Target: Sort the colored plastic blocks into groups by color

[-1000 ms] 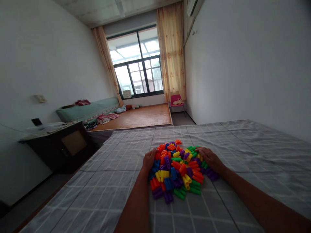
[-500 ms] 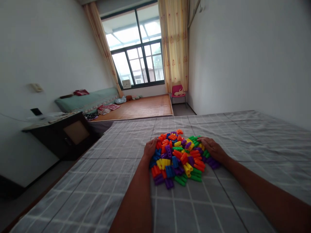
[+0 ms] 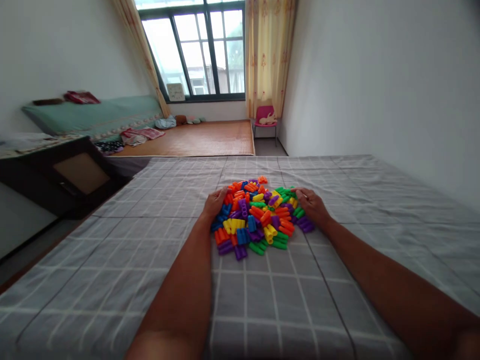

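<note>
A heap of plastic building blocks (image 3: 258,215) in orange, purple, yellow, green and blue lies on the grey checked bed sheet (image 3: 262,300). The blocks look like short tubes joined side by side. At the heap's left edge, my left hand (image 3: 215,203) rests against blue and orange pieces, its fingers extended and partly hidden. On the opposite side, my right hand (image 3: 310,204) touches the green and yellow pieces with its fingers stretched inward. Neither hand is closed round a block. One orange block (image 3: 262,179) sits at the far edge of the heap.
Beyond this bed is another bed with a brown mat (image 3: 210,137) and folded clothes (image 3: 140,135). A dark cabinet (image 3: 80,170) stands at the left. A pink chair (image 3: 265,116) with a soft toy is by the curtain (image 3: 268,60). White walls flank both sides.
The camera view has tilted down and levelled, so everything sits differently in the picture. Both hands stay at the sides of the heap, and the blocks look unchanged.
</note>
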`<state>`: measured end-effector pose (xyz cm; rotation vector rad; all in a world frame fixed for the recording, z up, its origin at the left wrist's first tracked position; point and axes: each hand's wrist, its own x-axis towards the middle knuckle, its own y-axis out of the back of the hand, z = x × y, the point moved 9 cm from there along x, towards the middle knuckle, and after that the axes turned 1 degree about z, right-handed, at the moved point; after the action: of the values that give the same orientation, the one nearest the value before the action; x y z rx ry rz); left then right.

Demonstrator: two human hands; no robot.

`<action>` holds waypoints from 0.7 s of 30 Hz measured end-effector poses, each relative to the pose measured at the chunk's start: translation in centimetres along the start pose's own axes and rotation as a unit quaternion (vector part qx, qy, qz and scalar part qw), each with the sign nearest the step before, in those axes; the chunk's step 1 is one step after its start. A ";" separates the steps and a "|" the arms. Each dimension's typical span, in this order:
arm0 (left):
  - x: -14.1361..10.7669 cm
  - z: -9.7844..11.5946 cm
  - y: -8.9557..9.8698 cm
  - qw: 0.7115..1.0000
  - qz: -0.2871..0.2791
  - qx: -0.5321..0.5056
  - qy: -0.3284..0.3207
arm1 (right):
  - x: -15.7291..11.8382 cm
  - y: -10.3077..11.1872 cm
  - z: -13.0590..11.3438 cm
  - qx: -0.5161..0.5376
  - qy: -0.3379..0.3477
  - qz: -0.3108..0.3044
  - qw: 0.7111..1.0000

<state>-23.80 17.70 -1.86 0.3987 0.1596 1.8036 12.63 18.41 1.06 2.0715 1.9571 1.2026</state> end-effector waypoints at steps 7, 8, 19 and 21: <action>-1.4 3.9 -2.4 0.993 -0.104 -0.031 -0.053 | -1.2 -1.4 -6.1 -0.034 0.120 -0.082 0.989; -1.5 4.1 -2.5 0.992 -0.104 -0.021 -0.062 | -1.5 -2.0 -6.6 -0.061 0.135 -0.100 0.984; -1.4 4.2 -1.9 0.992 -0.099 0.023 -0.069 | -2.2 -4.8 -5.8 -0.060 0.120 -0.084 0.987; -1.1 3.7 -1.8 0.992 -0.099 0.027 -0.069 | -2.3 -5.0 -6.4 -0.034 0.136 -0.081 0.987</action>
<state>-20.66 16.71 0.81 0.5270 0.1468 1.5734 5.20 14.43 1.78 1.7547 2.1098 1.5605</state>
